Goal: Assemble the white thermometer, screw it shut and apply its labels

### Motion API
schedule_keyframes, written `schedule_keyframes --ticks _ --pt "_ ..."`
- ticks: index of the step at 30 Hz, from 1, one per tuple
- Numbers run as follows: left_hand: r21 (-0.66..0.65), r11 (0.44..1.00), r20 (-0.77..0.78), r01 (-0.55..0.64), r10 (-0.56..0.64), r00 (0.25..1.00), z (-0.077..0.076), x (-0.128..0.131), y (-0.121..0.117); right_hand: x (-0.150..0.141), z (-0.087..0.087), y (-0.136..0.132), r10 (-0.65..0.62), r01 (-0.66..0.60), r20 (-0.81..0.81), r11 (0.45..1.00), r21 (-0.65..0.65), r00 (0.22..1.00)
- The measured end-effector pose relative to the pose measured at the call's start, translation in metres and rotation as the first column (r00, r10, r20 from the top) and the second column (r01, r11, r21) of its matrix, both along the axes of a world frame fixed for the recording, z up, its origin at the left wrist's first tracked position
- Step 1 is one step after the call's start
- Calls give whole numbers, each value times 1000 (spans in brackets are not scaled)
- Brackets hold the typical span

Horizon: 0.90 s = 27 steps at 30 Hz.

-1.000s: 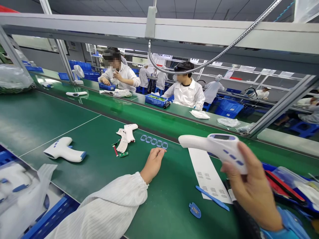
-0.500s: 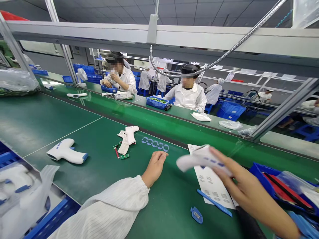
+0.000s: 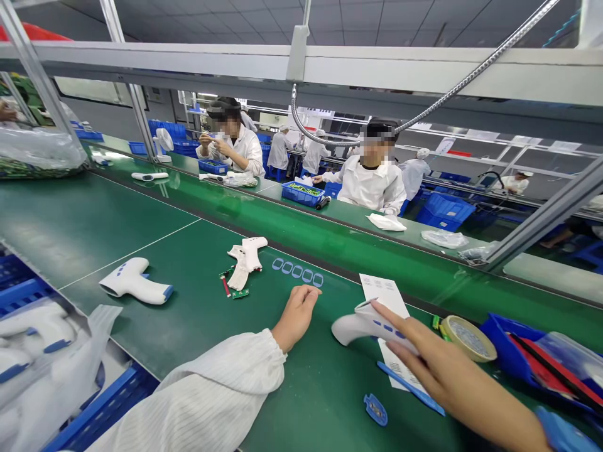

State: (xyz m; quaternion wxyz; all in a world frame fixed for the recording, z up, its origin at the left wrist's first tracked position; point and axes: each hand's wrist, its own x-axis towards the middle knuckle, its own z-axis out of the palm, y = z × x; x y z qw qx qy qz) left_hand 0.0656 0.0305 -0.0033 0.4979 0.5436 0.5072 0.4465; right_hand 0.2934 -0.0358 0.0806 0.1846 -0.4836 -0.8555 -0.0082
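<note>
My right hand (image 3: 424, 361) grips a white thermometer gun (image 3: 360, 324) with blue buttons, held low over the green belt (image 3: 198, 326) and a white printed sheet (image 3: 384, 292). My left hand (image 3: 298, 314) rests on the belt with its fingers curled loosely, fingertips just short of a row of small blue rings (image 3: 298, 272). Nothing shows inside that hand. Another finished thermometer gun (image 3: 134, 282) lies to the left. White shell halves (image 3: 245, 257) and a small circuit board (image 3: 234, 290) lie beyond my left hand.
A blue tool (image 3: 409, 388) and a blue cover piece (image 3: 375, 409) lie near my right hand. A tape roll (image 3: 467, 337) and a blue bin (image 3: 522, 351) sit at right, a tray of bagged guns (image 3: 42, 364) at left. Workers in white coats (image 3: 370, 182) sit opposite.
My right hand has brought the thermometer gun down from in front of me to just above the belt and sheet. My left hand has stayed put.
</note>
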Motion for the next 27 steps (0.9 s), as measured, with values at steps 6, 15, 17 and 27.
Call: schedule_keyframes --ticks 6,15,17,27 --pt "11 1000 5 -1 1 1000 0 1 2 1 1 -1 -106 139 -145 960 241 984" --pt "13 1000 23 4 -4 1000 -3 1 2 4 -1 -2 -113 135 -159 982 132 981" --pt "16 1000 37 11 -12 999 -3 1 3 4 -8 -1 -94 91 -87 995 -37 992" --pt "376 864 236 335 -438 867 11 6 -29 -28 -13 -32 -650 -167 -751 733 -660 116"
